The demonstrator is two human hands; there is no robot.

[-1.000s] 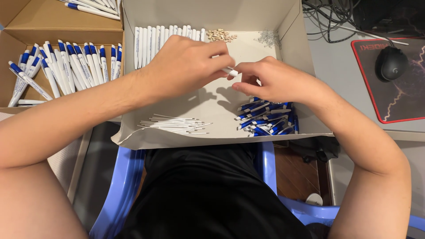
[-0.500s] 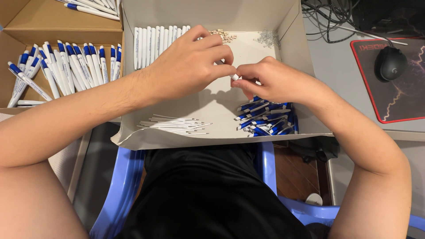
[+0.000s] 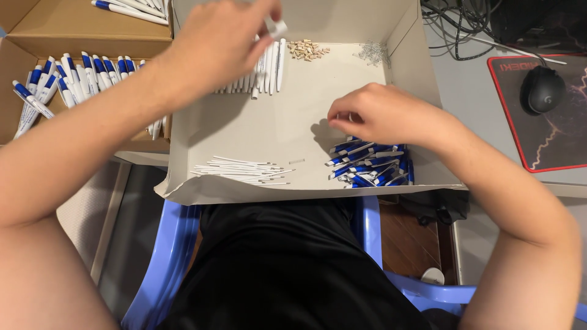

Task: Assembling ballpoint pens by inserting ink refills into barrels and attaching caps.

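My left hand (image 3: 220, 43) is raised over the back of a shallow white cardboard box (image 3: 257, 122) and pinches a white pen barrel (image 3: 276, 27) at its fingertips. It hovers just above a row of white barrels (image 3: 269, 70). My right hand (image 3: 382, 113) is lowered on the right side of the box, with its curled fingers over a pile of blue and white pen parts (image 3: 370, 165). Whether it grips anything is hidden. Thin white refills (image 3: 244, 171) lie at the box's front left, and a single small spring (image 3: 296, 161) lies beside them.
Small tan bits (image 3: 307, 50) and a heap of metal springs (image 3: 370, 54) sit at the back of the box. A brown carton (image 3: 67, 79) of finished blue and white pens stands to the left. To the right, a mouse (image 3: 542, 88) rests on a mouse pad (image 3: 562, 140). I sit on a blue plastic chair (image 3: 177, 244).
My hands have come apart from the middle of the box. The left one rose toward the back with the white barrel, and the right one dropped to the blue parts pile.
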